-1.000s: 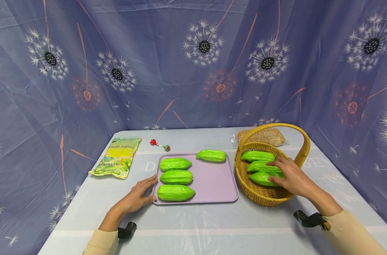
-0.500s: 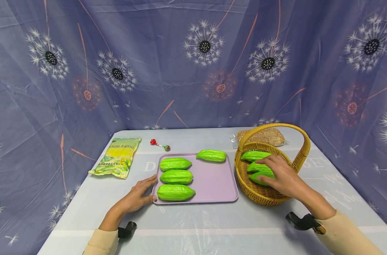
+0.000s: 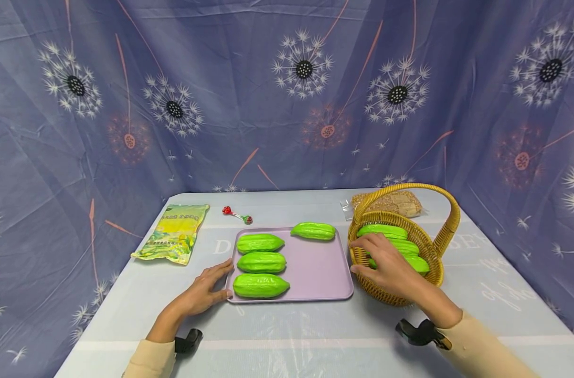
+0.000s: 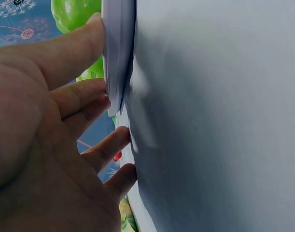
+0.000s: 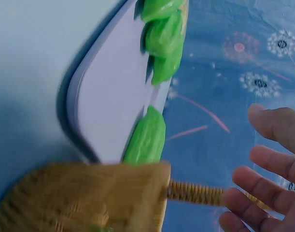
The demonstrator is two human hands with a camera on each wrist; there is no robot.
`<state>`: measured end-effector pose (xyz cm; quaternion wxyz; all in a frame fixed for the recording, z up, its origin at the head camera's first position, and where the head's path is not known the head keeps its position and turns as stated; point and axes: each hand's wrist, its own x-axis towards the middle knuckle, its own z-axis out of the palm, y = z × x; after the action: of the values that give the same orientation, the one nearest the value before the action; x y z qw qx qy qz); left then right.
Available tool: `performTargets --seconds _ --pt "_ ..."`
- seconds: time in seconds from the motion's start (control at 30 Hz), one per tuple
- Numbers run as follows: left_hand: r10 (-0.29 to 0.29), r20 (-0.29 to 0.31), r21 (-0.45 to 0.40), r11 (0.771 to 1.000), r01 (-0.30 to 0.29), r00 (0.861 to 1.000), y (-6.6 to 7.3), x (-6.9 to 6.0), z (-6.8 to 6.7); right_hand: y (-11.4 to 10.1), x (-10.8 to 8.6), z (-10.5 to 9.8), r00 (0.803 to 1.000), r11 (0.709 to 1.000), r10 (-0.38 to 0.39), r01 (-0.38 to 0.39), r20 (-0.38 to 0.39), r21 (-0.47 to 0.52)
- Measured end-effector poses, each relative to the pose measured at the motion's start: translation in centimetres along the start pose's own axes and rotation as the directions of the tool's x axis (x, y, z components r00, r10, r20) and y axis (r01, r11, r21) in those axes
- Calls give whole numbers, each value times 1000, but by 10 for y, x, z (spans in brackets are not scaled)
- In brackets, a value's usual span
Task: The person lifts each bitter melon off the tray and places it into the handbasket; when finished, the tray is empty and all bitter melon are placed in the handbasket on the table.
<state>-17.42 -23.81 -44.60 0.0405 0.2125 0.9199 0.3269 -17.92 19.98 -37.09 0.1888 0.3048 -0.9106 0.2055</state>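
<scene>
My left hand point(image 3: 205, 290) rests at the left edge of the lilac tray point(image 3: 317, 273); in the left wrist view the thumb and some fingertips touch its rim point(image 4: 117, 53). Three green ribbed fruits, like star fruit point(image 3: 261, 286), lie in a column at the tray's left, and one more fruit point(image 3: 313, 231) at its back right. My right hand point(image 3: 385, 265) hovers over the left part of the wicker basket point(image 3: 391, 296), its fingers point(image 5: 265, 186) spread and holding nothing in the right wrist view. Three similar fruits point(image 3: 383, 230) lie in the basket, partly hidden by the hand.
The basket's tall arched handle point(image 3: 449, 226) rises on its right side. A yellow-green packet point(image 3: 176, 233) lies at the left, a red and green candy-like item point(image 3: 237, 215) behind the tray, and a clear bag of brown food point(image 3: 400, 203) behind the basket. A patterned curtain surrounds the table.
My right hand has moved left across the basket, from over the fruits' right ends to its left rim. The fruits under it look little moved. My left hand has stayed still.
</scene>
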Motion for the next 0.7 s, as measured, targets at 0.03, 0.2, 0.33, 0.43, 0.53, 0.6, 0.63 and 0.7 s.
performTargets --seconds 0.03,0.2,0.33,0.43,0.53,0.6,0.63,0.7 --pt "1 0 1 1000 -1 1000 0 0 0 -2 2 3 1000 1000 -4 4 -3 1" --pt "2 -2 -4 1000 -2 1000 0 0 0 -14 13 15 1000 1000 2 -2 -1 12" --pt "0 0 -4 1000 0 1000 0 0 0 -22 20 24 1000 999 22 -23 15 25" --pt "-5 2 -5 1000 5 1000 1 0 -1 -26 25 32 999 999 43 -44 23 21" --pt "-9 3 -8 1000 9 1000 1 0 -1 -28 30 40 998 998 63 -63 24 27" --pt "-9 3 -9 1000 9 1000 1 0 0 -30 33 45 997 997 71 -72 18 40" --pt "-9 2 -9 1000 9 1000 1 0 0 -30 34 48 997 996 73 -74 12 43" --pt "-8 -1 -10 1000 8 1000 1 0 0 -31 37 53 997 996 79 -79 -3 52"
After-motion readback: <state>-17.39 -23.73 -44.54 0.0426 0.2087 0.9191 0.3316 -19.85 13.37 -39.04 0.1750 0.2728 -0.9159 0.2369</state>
